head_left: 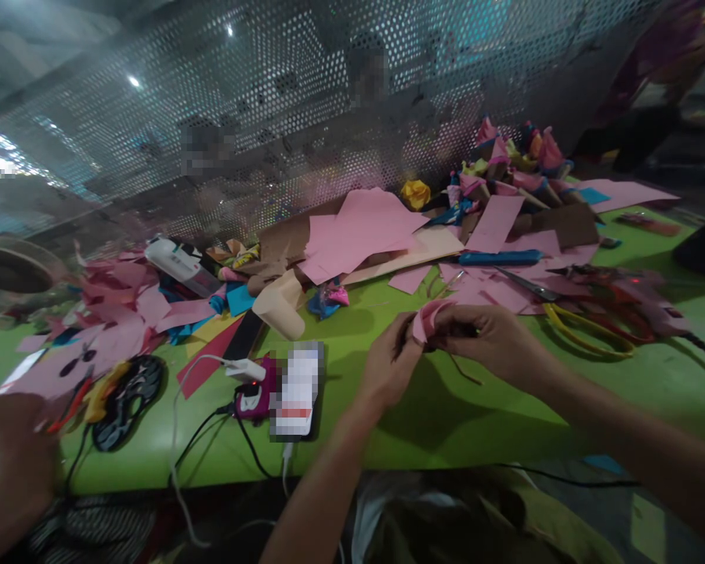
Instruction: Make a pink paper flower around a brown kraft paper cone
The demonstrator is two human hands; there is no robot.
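A small curled piece of pink paper (426, 319) is held up between both hands, over the green table (435, 423). My left hand (391, 356) is closed on its left side, fingertips partly hidden behind it. From the right, my right hand (485, 337) pinches the same piece with thumb and fingers. A thin brownish strip or wire (465, 371) hangs just below my right hand; whether it joins the paper I cannot tell. Scissors with yellow handles (587, 333) lie right of my right hand, and a phone (298, 392) lies left of my left hand.
Pink sheets (364, 231) and finished-looking paper shapes (505, 160) pile up along the back. A blue cutter (499, 257) lies before them. A purple power adapter (255, 395) with cables stands near the phone. Another person's hand (15, 462) is at far left, near a yellow-handled tool (106, 388).
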